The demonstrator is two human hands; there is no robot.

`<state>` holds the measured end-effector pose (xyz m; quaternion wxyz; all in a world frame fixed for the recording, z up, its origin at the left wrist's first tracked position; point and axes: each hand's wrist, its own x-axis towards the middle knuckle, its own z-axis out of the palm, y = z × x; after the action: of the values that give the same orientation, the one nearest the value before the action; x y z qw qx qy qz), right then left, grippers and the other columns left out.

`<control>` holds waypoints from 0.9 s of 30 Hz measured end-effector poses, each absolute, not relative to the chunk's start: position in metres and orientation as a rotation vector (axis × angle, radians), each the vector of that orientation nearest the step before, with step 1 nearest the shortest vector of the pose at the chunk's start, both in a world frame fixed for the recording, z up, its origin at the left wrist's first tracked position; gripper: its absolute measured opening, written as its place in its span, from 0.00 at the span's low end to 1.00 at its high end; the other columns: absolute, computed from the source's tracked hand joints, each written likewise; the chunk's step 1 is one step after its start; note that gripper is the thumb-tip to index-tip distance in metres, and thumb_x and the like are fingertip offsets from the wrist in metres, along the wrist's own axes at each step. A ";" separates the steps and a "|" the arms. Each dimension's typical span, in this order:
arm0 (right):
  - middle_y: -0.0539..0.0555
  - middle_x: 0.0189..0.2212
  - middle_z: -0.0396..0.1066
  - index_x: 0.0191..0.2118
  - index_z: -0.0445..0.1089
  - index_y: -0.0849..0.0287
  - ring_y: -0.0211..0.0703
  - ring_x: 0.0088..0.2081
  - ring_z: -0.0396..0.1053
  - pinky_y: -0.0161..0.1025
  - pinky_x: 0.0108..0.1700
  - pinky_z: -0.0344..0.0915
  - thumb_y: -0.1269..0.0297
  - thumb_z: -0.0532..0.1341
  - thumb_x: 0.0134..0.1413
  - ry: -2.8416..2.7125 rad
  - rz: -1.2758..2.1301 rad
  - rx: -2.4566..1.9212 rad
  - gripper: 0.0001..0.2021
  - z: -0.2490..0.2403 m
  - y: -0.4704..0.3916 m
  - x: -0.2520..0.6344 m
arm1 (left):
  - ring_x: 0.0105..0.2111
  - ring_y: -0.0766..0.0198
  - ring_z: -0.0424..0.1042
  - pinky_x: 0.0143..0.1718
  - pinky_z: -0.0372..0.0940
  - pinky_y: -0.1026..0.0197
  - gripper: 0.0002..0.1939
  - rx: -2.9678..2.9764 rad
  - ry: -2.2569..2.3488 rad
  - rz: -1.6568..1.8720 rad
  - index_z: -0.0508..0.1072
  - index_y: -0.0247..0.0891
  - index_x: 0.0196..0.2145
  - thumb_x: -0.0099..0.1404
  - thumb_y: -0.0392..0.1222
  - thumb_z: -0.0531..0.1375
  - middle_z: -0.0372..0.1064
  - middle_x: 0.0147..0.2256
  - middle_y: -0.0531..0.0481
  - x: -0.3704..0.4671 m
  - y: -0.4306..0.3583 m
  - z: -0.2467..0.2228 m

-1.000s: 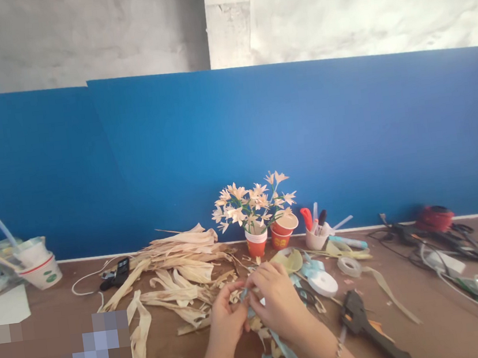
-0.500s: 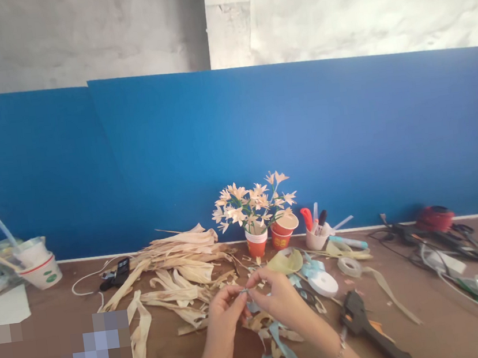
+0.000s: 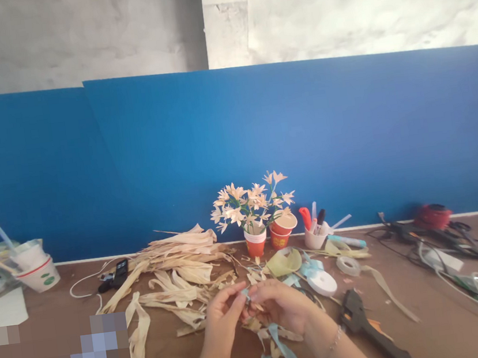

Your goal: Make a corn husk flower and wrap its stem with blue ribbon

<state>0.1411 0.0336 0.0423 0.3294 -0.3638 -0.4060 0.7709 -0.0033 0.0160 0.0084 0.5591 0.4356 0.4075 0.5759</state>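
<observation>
My left hand (image 3: 222, 319) and my right hand (image 3: 278, 305) meet above the table, fingertips pinched together. Between them shows a small bit of light blue ribbon (image 3: 246, 295); the rest of it is hidden by the fingers. Below my right hand a longer strip of light blue ribbon (image 3: 286, 347) lies over dry husk scraps (image 3: 291, 335). To the left spreads a heap of dry corn husks (image 3: 189, 266). Behind the hands stand pale husk flowers (image 3: 236, 196) on green stems in a stack of paper cups (image 3: 255, 243).
Right of my hands lie a black glue gun (image 3: 366, 326), a white ribbon spool (image 3: 323, 284), a roll of clear tape (image 3: 348, 266) and a cup of pens (image 3: 315, 239). Cables (image 3: 442, 276) tangle at far right. A paper cup with a straw (image 3: 39, 276) stands far left, before the blue partition (image 3: 153, 154).
My right hand has turned and its fingers have curled down closer around the ribbon. My left hand keeps its pinch in nearly the same place.
</observation>
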 end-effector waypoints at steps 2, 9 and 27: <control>0.49 0.21 0.68 0.25 0.70 0.63 0.34 0.27 0.65 0.30 0.29 0.56 0.69 0.60 0.39 -1.078 2.022 -0.940 0.04 0.041 0.034 0.140 | 0.19 0.70 0.62 0.18 0.57 0.68 0.16 1.087 0.971 1.343 0.74 0.35 0.29 0.51 0.51 0.64 0.66 0.20 0.54 -0.004 0.017 0.007; 0.50 0.33 0.69 0.35 0.66 0.59 0.39 0.33 0.65 0.35 0.37 0.59 0.70 0.60 0.38 -1.582 1.304 -1.176 0.13 0.043 0.032 0.134 | 0.12 0.74 0.51 0.13 0.46 0.71 0.19 1.091 1.085 1.295 0.68 0.36 0.29 0.53 0.57 0.61 0.56 0.13 0.61 -0.003 0.017 0.004; 0.50 0.29 0.71 0.37 0.65 0.57 0.44 0.35 0.67 0.41 0.41 0.58 0.78 0.55 0.42 -1.903 0.534 -1.294 0.15 0.043 0.025 0.126 | 0.18 0.69 0.60 0.19 0.56 0.67 0.25 1.010 1.007 1.317 0.74 0.35 0.42 0.48 0.51 0.66 0.63 0.19 0.56 -0.007 0.023 0.001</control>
<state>0.1265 0.0252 0.0425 0.3798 -0.5066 -0.7453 0.2091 -0.0067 0.0227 0.0011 0.5648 0.4292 0.4281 0.5599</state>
